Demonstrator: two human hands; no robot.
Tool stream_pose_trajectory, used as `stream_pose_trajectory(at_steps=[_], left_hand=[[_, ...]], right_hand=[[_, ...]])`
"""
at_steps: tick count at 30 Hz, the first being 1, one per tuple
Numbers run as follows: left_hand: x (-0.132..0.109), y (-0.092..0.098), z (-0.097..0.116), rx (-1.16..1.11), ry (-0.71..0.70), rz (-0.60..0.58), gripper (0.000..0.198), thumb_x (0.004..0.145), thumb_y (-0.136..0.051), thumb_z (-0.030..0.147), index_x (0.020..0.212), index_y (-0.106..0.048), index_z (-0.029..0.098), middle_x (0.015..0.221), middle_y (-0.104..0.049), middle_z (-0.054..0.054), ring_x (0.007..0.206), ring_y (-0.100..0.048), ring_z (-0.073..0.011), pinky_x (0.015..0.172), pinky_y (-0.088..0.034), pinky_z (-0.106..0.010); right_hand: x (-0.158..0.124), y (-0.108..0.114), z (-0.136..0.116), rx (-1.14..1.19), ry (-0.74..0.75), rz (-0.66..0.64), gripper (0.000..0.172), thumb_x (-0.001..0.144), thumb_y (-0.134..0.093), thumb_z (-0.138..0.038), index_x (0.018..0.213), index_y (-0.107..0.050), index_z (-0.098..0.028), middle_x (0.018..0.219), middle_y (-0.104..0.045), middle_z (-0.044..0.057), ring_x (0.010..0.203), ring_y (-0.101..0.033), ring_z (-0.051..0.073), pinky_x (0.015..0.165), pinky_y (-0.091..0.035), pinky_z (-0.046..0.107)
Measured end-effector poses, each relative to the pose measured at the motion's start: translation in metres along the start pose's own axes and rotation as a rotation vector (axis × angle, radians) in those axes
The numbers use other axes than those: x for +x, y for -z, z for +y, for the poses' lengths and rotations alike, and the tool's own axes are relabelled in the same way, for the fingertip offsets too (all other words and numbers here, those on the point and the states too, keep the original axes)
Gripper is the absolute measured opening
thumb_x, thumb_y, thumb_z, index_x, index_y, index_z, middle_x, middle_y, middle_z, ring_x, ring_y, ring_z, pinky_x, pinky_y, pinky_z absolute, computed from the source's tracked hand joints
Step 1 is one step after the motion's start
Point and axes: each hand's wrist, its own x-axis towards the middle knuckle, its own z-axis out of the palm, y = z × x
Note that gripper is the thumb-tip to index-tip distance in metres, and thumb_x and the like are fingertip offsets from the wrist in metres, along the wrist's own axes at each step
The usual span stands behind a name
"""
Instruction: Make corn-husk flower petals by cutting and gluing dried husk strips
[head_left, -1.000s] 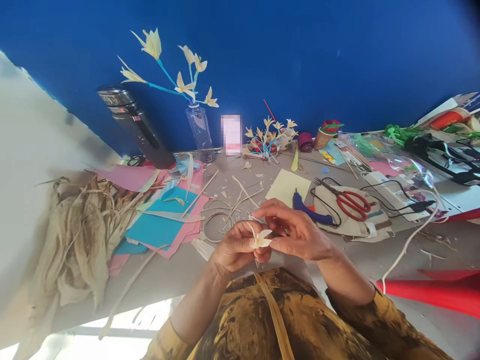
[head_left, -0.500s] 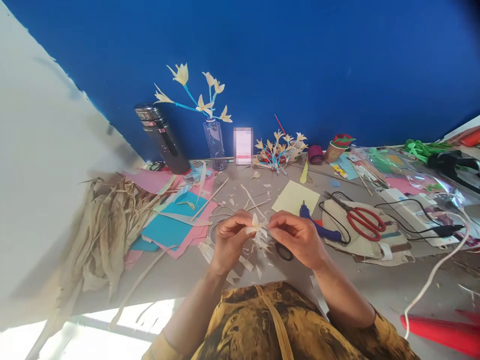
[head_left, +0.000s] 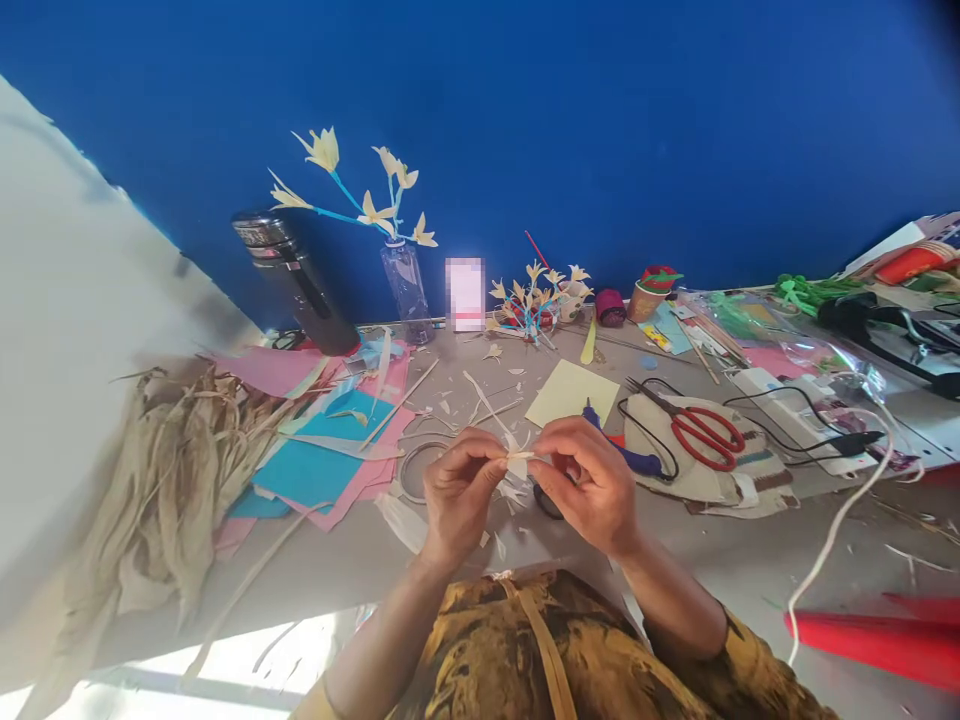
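Between my fingertips is a small cream flower (head_left: 517, 462) that looks made of dried husk, its petals pointing several ways. My left hand (head_left: 463, 490) pinches it from the left side. My right hand (head_left: 589, 480) closes thumb and forefinger on its right side. Cream husk scraps (head_left: 512, 495) lie on the table just below. Beyond my right hand lie a blue glue gun (head_left: 637, 460) and a pale yellow paper square (head_left: 574, 392). A roll of dark tape (head_left: 547, 503) is partly hidden by my right hand.
Red-handled scissors (head_left: 706, 438) rest on a folded cloth (head_left: 660, 425) at right, near a white power strip (head_left: 780, 400). Blue paper (head_left: 326, 465) and dried husks (head_left: 172, 480) lie left. A flower vase (head_left: 405, 290) and dark flask (head_left: 307, 290) stand behind.
The flower has turned between my fingers, and my right fingertips have come in against it. The whole view has shifted slightly, so the table things appear further left.
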Motion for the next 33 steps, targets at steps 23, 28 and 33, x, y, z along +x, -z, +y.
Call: stream_pose_trajectory(at_steps=[23, 28, 33], left_hand=[[-0.011, -0.001, -0.001, -0.500, 0.487, 0.015, 0.021, 0.063, -0.088, 0.026, 0.069, -0.071, 0.016, 0.063, -0.061, 0.002, 0.053, -0.049, -0.0067, 0.054, -0.037, -0.021], [-0.013, -0.002, 0.000, -0.561, 0.568, -0.021, 0.025, 0.060, -0.091, 0.028, 0.067, -0.070, 0.016, 0.055, -0.058, 0.004, 0.049, -0.047, -0.0063, 0.055, -0.038, -0.022], [-0.014, -0.006, 0.002, -0.617, 0.638, -0.012, 0.030, 0.056, -0.093, 0.031, 0.064, -0.068, 0.017, 0.046, -0.055, 0.005, 0.045, -0.046, -0.0070, 0.053, -0.039, -0.022]], right_hand=[[-0.008, -0.014, -0.004, 0.020, -0.077, 0.001, 0.010, 0.088, -0.066, -0.014, 0.095, -0.064, -0.021, 0.087, -0.063, 0.003, 0.059, -0.048, 0.011, 0.049, -0.039, 0.025], [-0.005, -0.013, -0.005, 0.079, -0.064, -0.044, 0.009, 0.089, -0.067, -0.013, 0.089, -0.066, -0.021, 0.087, -0.063, 0.003, 0.060, -0.049, 0.011, 0.051, -0.039, 0.024], [-0.002, -0.011, -0.008, 0.089, -0.055, -0.043, 0.008, 0.089, -0.066, -0.013, 0.088, -0.067, -0.021, 0.086, -0.064, 0.003, 0.060, -0.049, 0.011, 0.050, -0.040, 0.024]])
